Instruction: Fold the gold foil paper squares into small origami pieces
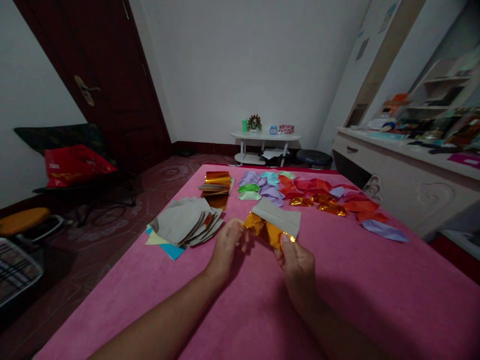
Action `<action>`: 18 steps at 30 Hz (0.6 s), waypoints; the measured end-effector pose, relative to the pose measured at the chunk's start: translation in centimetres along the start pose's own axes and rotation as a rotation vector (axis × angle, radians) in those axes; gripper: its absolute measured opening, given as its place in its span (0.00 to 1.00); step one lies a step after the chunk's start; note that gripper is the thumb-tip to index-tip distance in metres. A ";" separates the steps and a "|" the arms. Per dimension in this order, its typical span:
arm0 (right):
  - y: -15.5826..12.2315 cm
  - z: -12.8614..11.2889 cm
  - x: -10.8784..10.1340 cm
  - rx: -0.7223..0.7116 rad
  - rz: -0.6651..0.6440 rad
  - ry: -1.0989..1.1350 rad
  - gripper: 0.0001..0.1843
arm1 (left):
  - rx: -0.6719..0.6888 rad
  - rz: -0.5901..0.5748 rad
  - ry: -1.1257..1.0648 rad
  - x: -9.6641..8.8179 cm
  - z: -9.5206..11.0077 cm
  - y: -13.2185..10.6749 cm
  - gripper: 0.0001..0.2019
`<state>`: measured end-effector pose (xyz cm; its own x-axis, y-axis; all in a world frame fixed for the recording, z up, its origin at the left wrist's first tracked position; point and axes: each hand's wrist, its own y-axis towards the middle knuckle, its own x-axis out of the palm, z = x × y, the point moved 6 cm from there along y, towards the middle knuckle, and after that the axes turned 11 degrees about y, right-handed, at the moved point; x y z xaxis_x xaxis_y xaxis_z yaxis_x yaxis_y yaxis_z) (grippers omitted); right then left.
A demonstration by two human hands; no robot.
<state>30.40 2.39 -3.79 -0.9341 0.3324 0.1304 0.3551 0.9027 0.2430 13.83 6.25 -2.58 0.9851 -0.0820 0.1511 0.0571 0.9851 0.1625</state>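
Note:
Between my hands, above the pink cloth, is a sheet of gold foil paper (268, 229), partly folded, with its grey backing showing along the far side. My right hand (300, 262) pinches its near right corner between thumb and fingers. At the left end, the fingers of my left hand (231, 242) are curled and closed on the sheet's edge. To the left lies a fanned stack of grey-backed paper (183, 220) over blue and yellow sheets. Beyond my left hand stands a pile of folded gold paper (216, 184).
Folded paper pieces in purple, green, red and gold (311, 187) lie across the far right of the pink table (240, 310). Beyond are a small white table (266, 136) and a black stool (314, 158). A cluttered cabinet (405, 175) borders the right; a chair with a red bag (78, 165) stands left.

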 end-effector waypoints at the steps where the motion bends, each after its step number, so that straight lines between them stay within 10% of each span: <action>1: -0.1 0.1 0.3 0.003 -0.033 -0.010 0.26 | 0.000 -0.095 0.035 1.2 0.0 -0.5 0.22; 8: 0.0 -0.6 1.3 0.094 -0.233 0.110 0.18 | -0.077 -0.315 0.093 2.3 0.2 -0.9 0.16; 13: 1.7 -0.4 0.2 0.204 -0.242 0.317 0.18 | -0.266 -0.725 0.060 1.7 0.1 -1.3 0.19; 18: 2.8 -0.3 -0.2 0.225 -0.297 0.249 0.21 | -0.258 -0.391 0.173 -1.1 -1.3 1.4 0.14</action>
<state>31.60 4.74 -2.87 -0.9472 -0.0016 0.3208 0.0300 0.9952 0.0933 13.02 7.88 -3.76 0.8930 -0.4482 -0.0402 0.4447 0.8926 -0.0748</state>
